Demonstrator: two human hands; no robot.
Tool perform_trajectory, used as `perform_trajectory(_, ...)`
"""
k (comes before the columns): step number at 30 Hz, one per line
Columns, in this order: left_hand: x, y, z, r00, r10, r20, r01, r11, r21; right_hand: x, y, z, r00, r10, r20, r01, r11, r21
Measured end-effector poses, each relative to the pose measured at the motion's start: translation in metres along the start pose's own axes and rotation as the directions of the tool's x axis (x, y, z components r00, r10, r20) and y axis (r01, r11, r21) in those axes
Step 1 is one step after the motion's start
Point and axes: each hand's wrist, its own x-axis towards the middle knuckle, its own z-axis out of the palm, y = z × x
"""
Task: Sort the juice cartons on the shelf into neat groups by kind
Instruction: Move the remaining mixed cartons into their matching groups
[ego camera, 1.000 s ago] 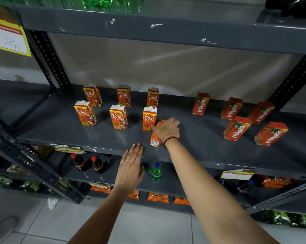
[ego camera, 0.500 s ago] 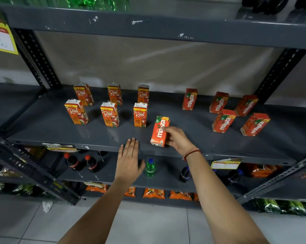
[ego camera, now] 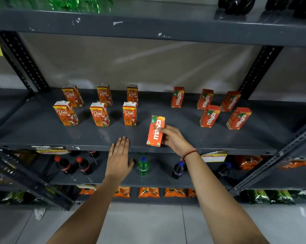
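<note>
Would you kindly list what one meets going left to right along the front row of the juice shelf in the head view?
Left Real carton → middle Real carton → right Real carton → Maaza carton held in the right hand → Maaza carton → Maaza carton.

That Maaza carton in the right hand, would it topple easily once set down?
Probably. The Maaza carton is tall on a narrow base, so a nudge could tip it. The right hand holds it by fingertips alone, so it seems light. Flat sides mean it shouldn't roll.
</note>
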Motion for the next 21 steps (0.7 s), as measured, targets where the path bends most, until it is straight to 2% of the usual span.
perform_trajectory(9,0.000,0.003,-0.003,1.000,-0.010,0.001,0.010,1.000,0.005,-0.005,-0.001,-0.013,1.000,-0.025,-0.009,0.025,0.999,-0.034)
perform_trajectory(13,0.000,0.009,-0.003,0.998,-0.045,-0.042,0.042,0.997,-0.071,-0.006,-0.008,-0.021,0.987,-0.142,-0.077,0.131,0.983,-0.132)
perform_trajectory(17,0.006,0.023,-0.001,0.997,0.055,-0.053,-0.060,0.995,-0.084,-0.003,-0.024,-0.045,0.957,-0.250,-0.147,0.218,0.955,-0.202)
perform_trajectory(21,0.018,0.048,0.001,0.985,0.174,-0.007,-0.174,0.981,-0.084,0.005,-0.038,-0.074,0.952,-0.265,-0.152,0.207,0.925,-0.318)
